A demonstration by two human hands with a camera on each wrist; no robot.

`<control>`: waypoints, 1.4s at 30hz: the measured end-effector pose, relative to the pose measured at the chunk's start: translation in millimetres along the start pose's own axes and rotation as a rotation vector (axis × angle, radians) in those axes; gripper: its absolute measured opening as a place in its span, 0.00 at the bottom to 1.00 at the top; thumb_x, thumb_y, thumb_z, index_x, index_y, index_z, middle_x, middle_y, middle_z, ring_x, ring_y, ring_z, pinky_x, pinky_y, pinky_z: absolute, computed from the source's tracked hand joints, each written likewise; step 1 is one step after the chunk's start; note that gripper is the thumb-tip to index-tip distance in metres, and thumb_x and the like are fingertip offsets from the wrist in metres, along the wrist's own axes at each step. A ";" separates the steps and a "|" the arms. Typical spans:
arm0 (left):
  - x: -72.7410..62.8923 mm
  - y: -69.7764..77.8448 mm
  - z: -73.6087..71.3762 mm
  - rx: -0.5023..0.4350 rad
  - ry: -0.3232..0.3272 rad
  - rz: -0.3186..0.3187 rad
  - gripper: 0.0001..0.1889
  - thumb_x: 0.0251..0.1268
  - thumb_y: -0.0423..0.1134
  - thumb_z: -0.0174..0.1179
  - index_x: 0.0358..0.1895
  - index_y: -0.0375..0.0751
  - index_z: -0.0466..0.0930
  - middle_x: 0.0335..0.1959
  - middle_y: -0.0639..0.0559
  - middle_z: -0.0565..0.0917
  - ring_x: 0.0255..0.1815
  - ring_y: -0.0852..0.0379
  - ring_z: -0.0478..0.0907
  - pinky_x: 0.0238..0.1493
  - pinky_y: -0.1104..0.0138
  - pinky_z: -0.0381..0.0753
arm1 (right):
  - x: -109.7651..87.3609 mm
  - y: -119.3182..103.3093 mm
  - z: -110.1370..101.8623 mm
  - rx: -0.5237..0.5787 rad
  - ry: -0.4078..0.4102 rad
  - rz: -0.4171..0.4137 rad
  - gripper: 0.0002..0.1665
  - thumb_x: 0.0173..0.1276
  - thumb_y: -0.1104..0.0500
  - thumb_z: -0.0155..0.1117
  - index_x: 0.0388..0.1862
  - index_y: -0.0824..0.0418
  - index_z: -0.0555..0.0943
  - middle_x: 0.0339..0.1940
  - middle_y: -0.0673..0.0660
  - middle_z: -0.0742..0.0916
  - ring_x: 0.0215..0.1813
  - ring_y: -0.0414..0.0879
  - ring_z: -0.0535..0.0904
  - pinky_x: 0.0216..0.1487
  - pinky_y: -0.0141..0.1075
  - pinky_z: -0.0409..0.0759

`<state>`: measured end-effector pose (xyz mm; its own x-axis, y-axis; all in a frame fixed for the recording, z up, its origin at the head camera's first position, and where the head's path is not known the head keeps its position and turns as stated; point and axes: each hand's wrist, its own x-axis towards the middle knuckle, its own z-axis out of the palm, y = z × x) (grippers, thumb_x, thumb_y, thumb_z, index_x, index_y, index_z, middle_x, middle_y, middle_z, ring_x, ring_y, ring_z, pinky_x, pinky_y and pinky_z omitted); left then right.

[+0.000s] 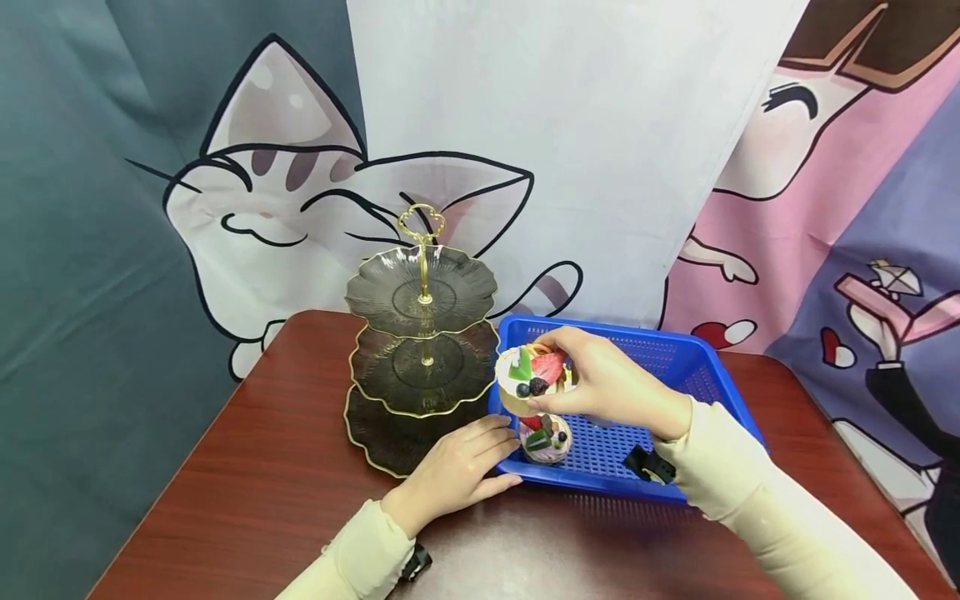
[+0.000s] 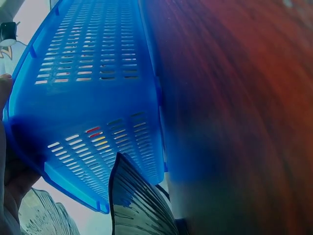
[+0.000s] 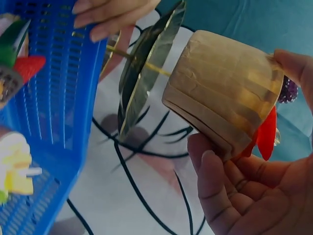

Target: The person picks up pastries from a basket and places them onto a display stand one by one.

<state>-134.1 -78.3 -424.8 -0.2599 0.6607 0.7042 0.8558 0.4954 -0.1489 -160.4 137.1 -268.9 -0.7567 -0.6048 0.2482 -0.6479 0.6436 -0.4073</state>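
My right hand [image 1: 600, 375] holds a fruit cupcake [image 1: 516, 387] between thumb and fingers, above the left part of a blue plastic basket [image 1: 600, 482]. The cupcake has a beige cup [image 3: 220, 90] and a topping of cream, strawberry, dark berries and a green leaf. My left hand [image 1: 461, 468] rests at the basket's near left corner, its fingers [image 3: 115, 17] extended over the rim. Below the held cupcake, another fruit cupcake [image 1: 546, 442] sits in the basket. Left of the basket stands a three-tier dark plate stand [image 1: 382, 292] with gold edges; its visible plates bear nothing.
The right wrist view shows a cake piece with yellow fruit [image 3: 17, 166] in the basket. The stand's lower plates come close to the basket's left side. A reddish-brown wooden table [image 1: 247, 467] carries everything, with a printed cartoon curtain [image 1: 600, 142] behind it.
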 end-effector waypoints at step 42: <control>-3.2 6.0 4.3 0.089 -0.002 -0.007 0.21 0.56 0.55 0.67 0.42 0.42 0.84 0.44 0.53 0.86 0.55 0.57 0.80 0.64 0.68 0.74 | 82.5 -41.4 88.5 0.123 0.103 -0.084 0.38 0.47 0.45 0.78 0.56 0.56 0.75 0.45 0.51 0.86 0.44 0.40 0.82 0.49 0.33 0.82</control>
<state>-130.0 -75.0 -430.9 -0.2670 0.6579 0.7041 0.8106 0.5485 -0.2052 -188.4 19.0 -309.3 -0.7090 -0.5989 0.3723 -0.6989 0.5265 -0.4840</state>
